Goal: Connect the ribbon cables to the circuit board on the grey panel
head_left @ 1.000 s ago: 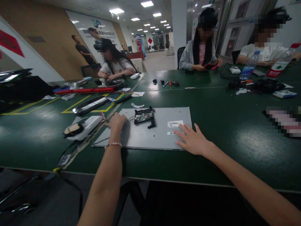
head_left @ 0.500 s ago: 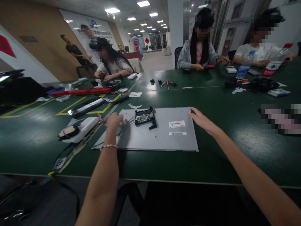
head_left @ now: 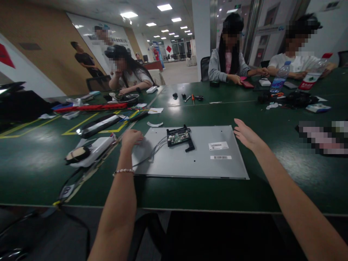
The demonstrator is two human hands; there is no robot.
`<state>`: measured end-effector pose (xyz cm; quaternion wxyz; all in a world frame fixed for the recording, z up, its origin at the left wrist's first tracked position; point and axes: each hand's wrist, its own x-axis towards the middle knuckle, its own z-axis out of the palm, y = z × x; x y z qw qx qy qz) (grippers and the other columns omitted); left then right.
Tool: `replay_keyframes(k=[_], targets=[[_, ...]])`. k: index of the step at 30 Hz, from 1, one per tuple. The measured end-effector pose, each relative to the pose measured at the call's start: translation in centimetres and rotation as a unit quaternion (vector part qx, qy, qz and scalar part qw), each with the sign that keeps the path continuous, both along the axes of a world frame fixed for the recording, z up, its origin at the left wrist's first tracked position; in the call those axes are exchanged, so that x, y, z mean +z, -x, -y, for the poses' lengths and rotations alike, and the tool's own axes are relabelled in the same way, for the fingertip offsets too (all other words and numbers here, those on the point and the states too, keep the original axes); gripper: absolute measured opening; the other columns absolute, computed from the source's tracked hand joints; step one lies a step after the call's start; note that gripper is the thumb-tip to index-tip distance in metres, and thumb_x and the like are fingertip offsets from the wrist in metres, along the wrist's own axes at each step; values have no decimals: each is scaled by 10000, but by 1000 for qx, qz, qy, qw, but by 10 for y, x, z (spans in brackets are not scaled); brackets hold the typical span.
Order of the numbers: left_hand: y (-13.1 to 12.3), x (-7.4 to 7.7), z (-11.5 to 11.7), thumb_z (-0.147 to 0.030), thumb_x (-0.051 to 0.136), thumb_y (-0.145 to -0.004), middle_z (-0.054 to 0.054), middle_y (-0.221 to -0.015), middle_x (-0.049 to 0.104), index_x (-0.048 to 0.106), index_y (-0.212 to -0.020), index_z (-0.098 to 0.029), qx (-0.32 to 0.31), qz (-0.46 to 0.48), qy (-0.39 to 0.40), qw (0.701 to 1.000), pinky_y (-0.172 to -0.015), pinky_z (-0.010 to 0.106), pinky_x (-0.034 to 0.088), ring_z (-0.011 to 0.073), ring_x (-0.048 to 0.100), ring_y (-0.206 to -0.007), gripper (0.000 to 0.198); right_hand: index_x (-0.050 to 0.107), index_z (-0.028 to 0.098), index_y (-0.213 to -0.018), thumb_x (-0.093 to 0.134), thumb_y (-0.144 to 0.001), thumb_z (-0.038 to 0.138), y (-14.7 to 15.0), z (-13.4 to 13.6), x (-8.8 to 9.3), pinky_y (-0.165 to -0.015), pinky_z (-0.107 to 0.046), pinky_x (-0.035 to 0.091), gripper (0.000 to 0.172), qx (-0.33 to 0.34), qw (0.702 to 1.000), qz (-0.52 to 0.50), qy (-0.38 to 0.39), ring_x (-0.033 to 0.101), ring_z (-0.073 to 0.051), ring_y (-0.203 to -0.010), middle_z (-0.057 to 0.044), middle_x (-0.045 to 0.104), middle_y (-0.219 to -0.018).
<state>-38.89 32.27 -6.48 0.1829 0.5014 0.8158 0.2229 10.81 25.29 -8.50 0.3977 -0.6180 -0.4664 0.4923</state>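
A flat grey display panel [head_left: 174,166] lies back side up on the green table in front of me, two white labels on its right half. On it rests a black bracket with a small green circuit board [head_left: 178,137]; grey cables [head_left: 155,150] run from it towards the lower left. My left hand [head_left: 132,138] is at the panel's upper left edge, fingers loosely bent and pointing right; nothing shows in it, though its underside is hidden. Beside the upper right corner, my right hand [head_left: 246,135] is open with fingers stretched, apart from the edge by a small gap.
A white pouch-like item with a round beige-and-black piece [head_left: 78,154] lies left of my left hand. Beyond the panel are small tools with an orange screwdriver [head_left: 193,99]. Two bottles [head_left: 281,78] stand at the far right. Several people sit across the table.
The panel, with its board and cables, has slid to the right. My right hand has moved right and is off the panel's corner. My left hand has shifted only slightly.
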Motion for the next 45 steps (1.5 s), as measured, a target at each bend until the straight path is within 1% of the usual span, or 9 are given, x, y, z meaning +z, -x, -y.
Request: replay_keyframes(k=[3, 7, 16, 25, 32, 36, 39, 42, 45], targets=[[0, -1, -3, -188, 535, -825, 158, -877, 722, 622, -984, -71, 38, 89, 9, 995, -699, 297, 561, 226, 697, -833, 216, 138, 261, -1539, 281, -914, 564, -8, -4, -1, -1044, -425, 363, 709, -49, 999, -22, 2, 437, -280, -1327, -130, 330, -1541], [-5, 2, -2, -161, 565, -797, 155, -844, 727, 637, -986, -77, 52, 160, 24, 985, -706, 309, 579, 229, 710, -789, 218, 145, 249, -1532, 266, -915, 559, -16, -5, 0, -1022, -404, 386, 701, -69, 998, -11, 6, 434, -279, -1327, -136, 294, -1554], [-21, 4, 4, -194, 623, -764, 126, -811, 743, 659, -922, -124, 13, 240, 45, 970, -680, 293, 597, 230, 723, -764, 177, 146, 212, -1525, 257, -906, 527, -31, -5, 1, -976, -388, 431, 704, -101, 995, 21, -5, 429, -286, -1325, -161, 292, -1544], [-44, 0, 2, -181, 582, -789, 140, -787, 738, 649, -909, -102, -19, 235, 53, 970, -614, 278, 583, 238, 723, -740, 159, 237, 206, -1509, 199, -908, 544, -54, -18, -22, -1013, -348, 406, 690, -135, 985, 98, -45, 397, -246, -1345, -105, 344, -1532], [-69, 2, 6, -181, 584, -788, 137, -759, 737, 646, -858, -121, -35, 224, 62, 972, -578, 260, 574, 235, 724, -714, 111, 305, 186, -1485, 178, -929, 512, -66, -27, -38, -1036, -397, 383, 658, -157, 967, 195, -53, 446, -275, -1304, -124, 459, -1453], [-83, 5, 11, -199, 597, -775, 132, -746, 736, 654, -846, -130, -50, 210, 60, 975, -587, 268, 567, 243, 725, -721, 114, 320, 197, -1479, 214, -933, 530, -68, -30, -43, -1050, -452, 352, 648, -164, 955, 244, -40, 448, -298, -1299, -152, 469, -1432], [-93, 8, 15, -200, 570, -801, 132, -746, 736, 646, -866, -132, -59, 193, 62, 978, -584, 262, 554, 243, 727, -731, 121, 339, 210, -1474, 263, -927, 540, -64, -26, -44, -1071, -545, 281, 643, -169, 945, 278, -24, 407, -341, -1323, -176, 450, -1433], [-103, 10, 17, -206, 554, -821, 129, -742, 736, 632, -881, -138, -59, 170, 62, 982, -571, 259, 540, 240, 725, -712, 120, 347, 225, -1472, 269, -927, 571, -57, -19, -45, -1069, -642, 187, 651, -162, 924, 346, -16, 326, -392, -1365, -202, 362, -1481], [-109, 10, 19, -205, 560, -819, 110, -715, 732, 628, -871, -146, -65, 160, 57, 983, -565, 246, 531, 230, 722, -682, 104, 338, 211, -1477, 257, -936, 566, -54, -13, -49, -1066, -670, 145, 652, -145, 903, 405, -8, 247, -416, -1397, -222, 284, -1513]])
